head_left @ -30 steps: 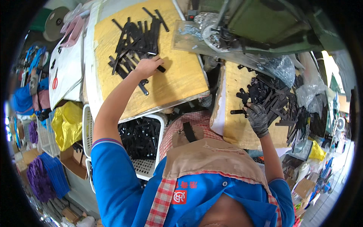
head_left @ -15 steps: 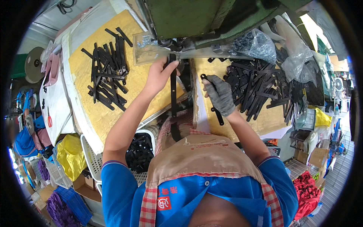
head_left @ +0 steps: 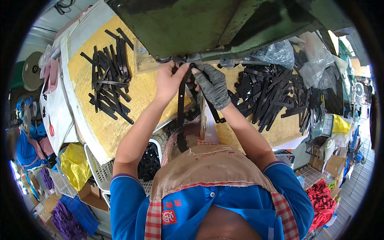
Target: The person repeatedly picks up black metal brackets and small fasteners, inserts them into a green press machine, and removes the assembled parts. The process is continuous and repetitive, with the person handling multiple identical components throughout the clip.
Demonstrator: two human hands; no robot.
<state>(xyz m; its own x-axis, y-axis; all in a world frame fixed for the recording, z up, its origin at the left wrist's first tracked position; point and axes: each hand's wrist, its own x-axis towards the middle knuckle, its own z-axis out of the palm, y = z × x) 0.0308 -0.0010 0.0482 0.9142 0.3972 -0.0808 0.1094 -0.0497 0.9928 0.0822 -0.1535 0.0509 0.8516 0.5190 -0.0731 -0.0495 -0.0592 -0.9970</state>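
Observation:
My bare left hand pinches the top of a long black strip that hangs down toward my apron. Close beside it, my right hand, in a grey knitted glove, grips the upper end of another black strip. The fingertips of both hands nearly meet just under the front edge of a green machine, which hides its working part. Whether the two strip ends touch, I cannot tell. A pile of black strips lies to the left, and a bigger heap of black strips to the right.
Yellow boards cover the work surface on both sides. Under my left arm stands a white basket near black pieces. A clear plastic bag sits behind the right heap, and a clear tray lies at the machine's left.
My right hand has moved left and up with its strip, from near the right heap to beside my left hand. The left hand keeps its pinch. The whole view has shifted slightly.

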